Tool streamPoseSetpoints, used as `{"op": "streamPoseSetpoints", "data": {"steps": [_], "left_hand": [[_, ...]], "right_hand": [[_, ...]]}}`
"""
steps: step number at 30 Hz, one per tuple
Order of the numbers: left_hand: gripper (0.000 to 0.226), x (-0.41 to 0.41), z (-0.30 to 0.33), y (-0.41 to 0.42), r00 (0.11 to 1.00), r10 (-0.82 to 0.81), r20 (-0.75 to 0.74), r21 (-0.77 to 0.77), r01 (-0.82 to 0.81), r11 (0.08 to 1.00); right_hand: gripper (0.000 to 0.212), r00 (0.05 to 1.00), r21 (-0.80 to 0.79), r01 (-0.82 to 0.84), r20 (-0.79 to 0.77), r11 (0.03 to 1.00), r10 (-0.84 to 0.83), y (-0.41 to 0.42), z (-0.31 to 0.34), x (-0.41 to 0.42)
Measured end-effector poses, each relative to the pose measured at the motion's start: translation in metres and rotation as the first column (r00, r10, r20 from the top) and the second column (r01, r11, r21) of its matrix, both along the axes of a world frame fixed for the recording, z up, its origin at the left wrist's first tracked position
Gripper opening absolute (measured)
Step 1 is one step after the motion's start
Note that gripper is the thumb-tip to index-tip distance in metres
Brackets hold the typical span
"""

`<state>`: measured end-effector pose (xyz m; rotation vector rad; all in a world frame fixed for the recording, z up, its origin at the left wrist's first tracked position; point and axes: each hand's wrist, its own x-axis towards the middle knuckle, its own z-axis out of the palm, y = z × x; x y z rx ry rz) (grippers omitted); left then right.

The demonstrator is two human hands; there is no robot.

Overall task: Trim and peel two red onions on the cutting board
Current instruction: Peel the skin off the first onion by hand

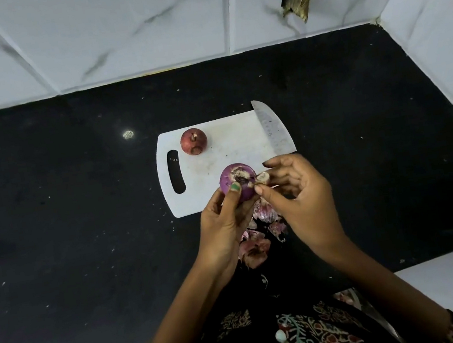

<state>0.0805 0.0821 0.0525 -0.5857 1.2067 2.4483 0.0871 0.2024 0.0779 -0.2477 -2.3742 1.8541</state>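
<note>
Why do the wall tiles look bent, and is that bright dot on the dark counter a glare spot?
Head view: the wide-angle lens bows the wall tiles toward the edges; the pale dot on the counter looks like a lamp's reflection, though it might be a mark; light is dim and even, the cutting board, both onions and the hands fairly sharp.

A peeled purple onion (238, 180) is sitting above the near edge of the white cutting board (233, 144), its pale trimmed end facing up. An unpeeled red onion (193, 141) is resting on the board's far left part.
</note>
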Motion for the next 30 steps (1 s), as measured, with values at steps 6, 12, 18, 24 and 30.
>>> {"op": "streamPoseSetpoints", "data": {"steps": [6,12,18,24,30], "left_hand": [[0.026,0.000,0.000,-0.001,0.992,-0.002,-0.125,-0.186,-0.022,0.982],[0.028,0.003,-0.005,-0.002,0.981,-0.082,-0.175,-0.374,0.010,0.927],[0.025,0.000,-0.002,-0.003,0.996,-0.079,-0.048,-0.252,0.064,0.965],[0.036,0.000,0.000,-0.002,0.999,-0.051,-0.012,-0.177,0.048,0.983],[0.035,0.001,-0.001,-0.003,0.994,-0.098,-0.039,-0.210,0.088,0.974]], "right_hand": [[0.023,0.998,-0.038,0.038,0.057,0.999,-0.035,-0.001,0.001,-0.003],[0.021,0.996,-0.442,0.023,0.087,0.897,0.017,0.001,0.018,-0.007],[0.007,0.994,0.093,0.101,0.043,0.991,-0.105,0.026,-0.010,-0.007],[0.021,0.949,0.459,-0.265,0.280,0.848,0.145,0.040,-0.029,-0.004],[0.007,0.988,0.238,-0.141,0.091,0.961,0.123,0.026,-0.004,-0.005]]}}
